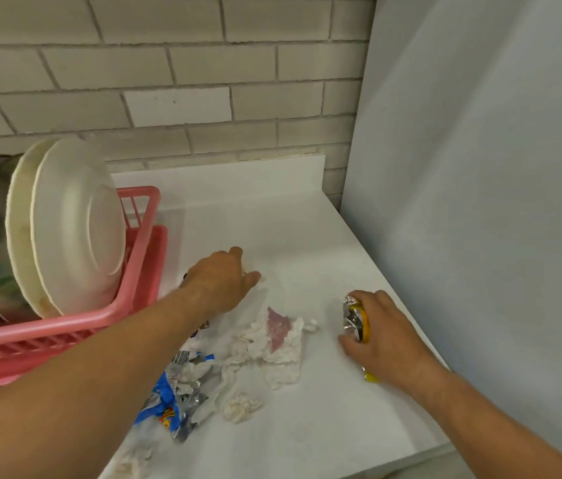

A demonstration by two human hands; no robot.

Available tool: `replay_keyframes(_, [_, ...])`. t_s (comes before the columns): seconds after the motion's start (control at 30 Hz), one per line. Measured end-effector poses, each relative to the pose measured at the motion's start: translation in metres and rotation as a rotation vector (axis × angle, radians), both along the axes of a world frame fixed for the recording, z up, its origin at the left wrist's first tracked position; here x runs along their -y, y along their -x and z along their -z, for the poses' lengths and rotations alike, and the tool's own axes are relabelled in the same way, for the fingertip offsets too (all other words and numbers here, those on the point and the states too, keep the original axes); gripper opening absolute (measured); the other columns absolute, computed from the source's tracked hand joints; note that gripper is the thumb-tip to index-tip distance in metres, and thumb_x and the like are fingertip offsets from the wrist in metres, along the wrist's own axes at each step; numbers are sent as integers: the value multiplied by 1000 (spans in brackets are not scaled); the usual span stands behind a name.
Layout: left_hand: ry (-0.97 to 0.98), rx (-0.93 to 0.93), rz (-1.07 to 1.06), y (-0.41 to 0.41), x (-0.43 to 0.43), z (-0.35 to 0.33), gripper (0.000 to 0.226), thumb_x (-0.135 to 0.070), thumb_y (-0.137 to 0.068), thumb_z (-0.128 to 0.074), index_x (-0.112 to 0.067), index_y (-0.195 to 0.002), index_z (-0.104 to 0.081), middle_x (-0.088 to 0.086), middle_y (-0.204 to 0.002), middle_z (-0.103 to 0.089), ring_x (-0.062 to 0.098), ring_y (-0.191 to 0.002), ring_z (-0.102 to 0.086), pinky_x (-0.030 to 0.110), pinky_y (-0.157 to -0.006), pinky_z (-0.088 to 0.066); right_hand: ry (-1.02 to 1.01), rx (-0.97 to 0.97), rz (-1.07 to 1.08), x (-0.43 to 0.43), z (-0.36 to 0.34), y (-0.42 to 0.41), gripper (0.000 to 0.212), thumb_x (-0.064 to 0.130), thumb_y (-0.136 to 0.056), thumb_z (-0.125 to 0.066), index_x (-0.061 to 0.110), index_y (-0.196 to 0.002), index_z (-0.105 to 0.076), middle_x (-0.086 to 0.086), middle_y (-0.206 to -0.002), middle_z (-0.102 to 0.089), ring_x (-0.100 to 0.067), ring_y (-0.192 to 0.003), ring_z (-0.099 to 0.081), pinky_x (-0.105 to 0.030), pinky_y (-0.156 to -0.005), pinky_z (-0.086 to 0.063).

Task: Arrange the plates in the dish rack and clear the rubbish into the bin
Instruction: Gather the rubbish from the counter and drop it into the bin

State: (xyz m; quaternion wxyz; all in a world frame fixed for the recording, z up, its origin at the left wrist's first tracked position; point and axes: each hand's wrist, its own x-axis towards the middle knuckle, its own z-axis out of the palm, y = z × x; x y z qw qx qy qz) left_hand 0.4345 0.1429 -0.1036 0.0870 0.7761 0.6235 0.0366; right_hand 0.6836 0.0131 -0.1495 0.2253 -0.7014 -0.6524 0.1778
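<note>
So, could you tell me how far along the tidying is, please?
Done: plates stand on edge in the pink dish rack. In hand: the right hand grips a crumpled yellow foil wrapper; the left hand reaches over the counter. Left: tissues and a blue wrapper lie there; no bin in view.

White counter (pixel 307 219), pale brick wall (pixel 169 63), grey side panel (pixel 479 167).

Plates (pixel 75 229) upright in pink rack (pixel 65 326); rubbish (pixel 272 337) scattered.
</note>
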Motion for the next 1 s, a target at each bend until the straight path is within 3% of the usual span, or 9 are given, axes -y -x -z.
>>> replay_keyframes(0.13, [14, -105, -38, -11, -17, 6, 70, -66, -89, -37, -16, -138, -33, 11, -125, -50, 32, -107, -54, 38, -74, -44, -119, 48, 62, 13, 18, -4, 25, 39, -89, -54, 30, -112, -55, 16, -98, -45, -15, -90, -56, -27, -77, -43])
replay_keyframes(0.23, [54, -153, -38, -19, -22, 15, 70, -67, -88, -37, -13, -134, -37, 12, -126, -46, 33, -109, -52, 38, -74, -44, -99, 354, 85, 16, 21, 1, 51, 68, -88, -23, 36, -108, -57, 11, -100, -55, -20, -101, -53, -50, -102, -27])
replay_keyframes(0.3, [64, -131, -49, -23, -22, 21, 67, -62, -90, -38, -11, -133, -37, 14, -125, -43, 35, -108, -52, 39, -77, -45, 23, 457, 86, 20, 21, 5, 67, 79, -81, -7, 45, -128, -40, 9, -124, -44, -19, -120, -40, -57, -106, -9])
replay_keyframes(0.4, [50, -116, -31, -25, -23, 26, 60, -55, -93, -41, -9, -130, -37, 14, -123, -38, 35, -103, -54, 35, -69, -44, 81, 486, 39, 32, 27, 3, 87, 91, -70, -2, 46, -144, -6, 8, -146, -16, -21, -132, -24, -57, -104, -14])
replay_keyframes(0.53, [17, -72, 45, -24, -22, 26, 47, -44, -93, -45, -7, -122, -42, 11, -116, -44, 31, -96, -53, 33, -69, -40, 34, 511, -3, 37, 24, 4, 73, 80, -79, -2, 48, -145, 2, 6, -133, -32, -22, -110, -40, -41, -83, -34])
replay_keyframes(0.7, [-33, 39, 152, -21, -14, 16, 32, -36, -90, -51, -9, -107, -45, 7, -99, -50, 21, -81, -45, 30, -67, -36, 68, 459, -55, 23, 19, 1, 52, 65, -91, -16, 54, -141, -8, 8, -93, -39, -17, -80, -54, -30, -61, -38])
replay_keyframes(0.8, [-83, 136, 190, -16, -9, 1, 26, -35, -88, -55, -15, -96, -40, 1, -87, -50, 20, -75, -47, 27, -54, -30, 36, 450, -39, 13, 18, 0, 35, 61, -93, -28, 35, -104, -49, 9, -79, -46, -21, -75, -58, -29, -59, -37])
replay_keyframes(0.87, [-108, 196, 192, -10, -3, -7, 26, -37, -88, -56, -19, -94, -38, -5, -77, -46, 16, -68, -46, 24, -49, -27, 29, 447, -1, 7, 16, 4, 44, 65, -89, -33, 26, -70, -35, 8, -66, -40, -21, -67, -53, -29, -55, -34])
replay_keyframes(1.0, [-162, 282, 223, 3, 11, -18, 29, -45, -87, -56, -23, -96, -39, -5, -79, -51, 14, -68, -49, 27, -54, -33, -28, 434, 75, 2, 4, 18, 53, 65, -86, -39, 22, -57, -27, 5, -56, -38, -20, -57, -44, -29, -50, -29])
